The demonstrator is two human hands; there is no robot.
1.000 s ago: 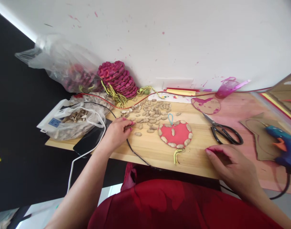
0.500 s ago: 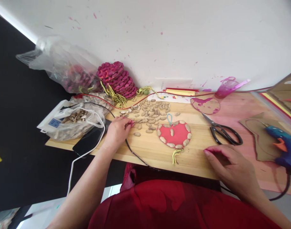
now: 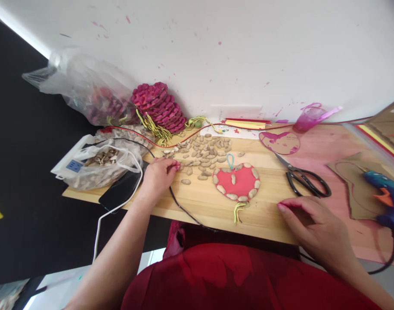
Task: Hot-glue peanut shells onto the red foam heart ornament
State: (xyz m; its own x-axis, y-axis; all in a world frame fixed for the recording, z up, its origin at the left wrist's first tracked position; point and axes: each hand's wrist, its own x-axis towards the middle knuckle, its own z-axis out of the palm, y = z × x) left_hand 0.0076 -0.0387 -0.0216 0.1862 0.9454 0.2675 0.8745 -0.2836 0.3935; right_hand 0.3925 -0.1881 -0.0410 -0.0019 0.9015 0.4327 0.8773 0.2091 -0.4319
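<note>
A red heart [image 3: 242, 182] edged with peanuts lies flat on the wooden table, with a blue loop on top and a yellow-green tassel below. One peanut [image 3: 233, 179] rests inside its red middle. Loose peanuts [image 3: 206, 157] are scattered behind and left of the heart. At their left edge, my left hand [image 3: 160, 178] has thumb and fingers pinched together; what is between the fingertips, if anything, is hidden. To the right of the heart, my right hand [image 3: 317, 224] rests at the table's front edge, thumb and forefinger tips together, nothing visible between them.
Black-handled scissors [image 3: 305, 178] lie beyond my right hand; a blue glue gun [image 3: 386, 193] lies on cardboard farther right. A pink cup [image 3: 308, 118] stands by the wall. At left are a bag of peanuts [image 3: 119, 172], a phone [image 3: 121, 189], cables and stacked magenta hearts [image 3: 159, 105].
The camera view has shifted very slightly. My left fingers have moved a little beside the loose peanuts; my right hand keeps its pose, and the heart has not moved on the table.
</note>
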